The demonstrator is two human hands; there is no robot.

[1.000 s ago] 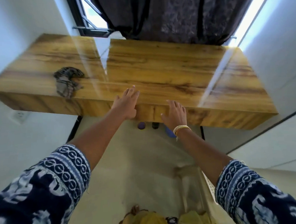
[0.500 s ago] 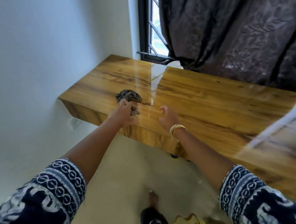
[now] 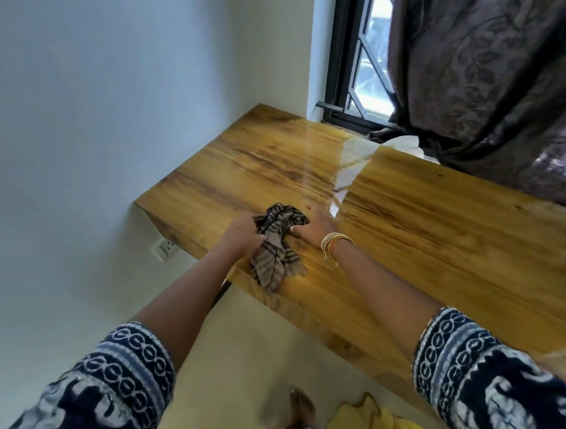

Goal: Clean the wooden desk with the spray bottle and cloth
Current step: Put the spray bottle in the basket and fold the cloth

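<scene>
The left hand (image 3: 243,231) is clenched around one end of a striped brown cloth (image 3: 275,247), lifting it in a bunch off the near left part of the wooden desk (image 3: 424,239). The right hand (image 3: 312,227) sits just to the right of that bunch with its fingers curled into the cloth's upper folds; it touches the fabric, though how firmly it grips cannot be told. Below the two hands the loose end of the cloth hangs down and drapes over the desk's front edge. Gold bangles (image 3: 334,242) ring the right wrist, and both forearms come out of dark blue patterned sleeves (image 3: 120,380). No container and no readable writing shows anywhere in view, and the spray bottle is out of sight. To the left of the left hand the desk ends at a short side edge against a pale wall (image 3: 90,126), with a white wall socket (image 3: 165,248) just under that corner. Beyond the hands the glossy top runs bare to the window (image 3: 362,62), and far to the right of the right hand it stretches on, open, beneath a dark curtain (image 3: 484,72). Below the arms lie a pale floor (image 3: 233,364) and a bare foot (image 3: 301,407).
</scene>
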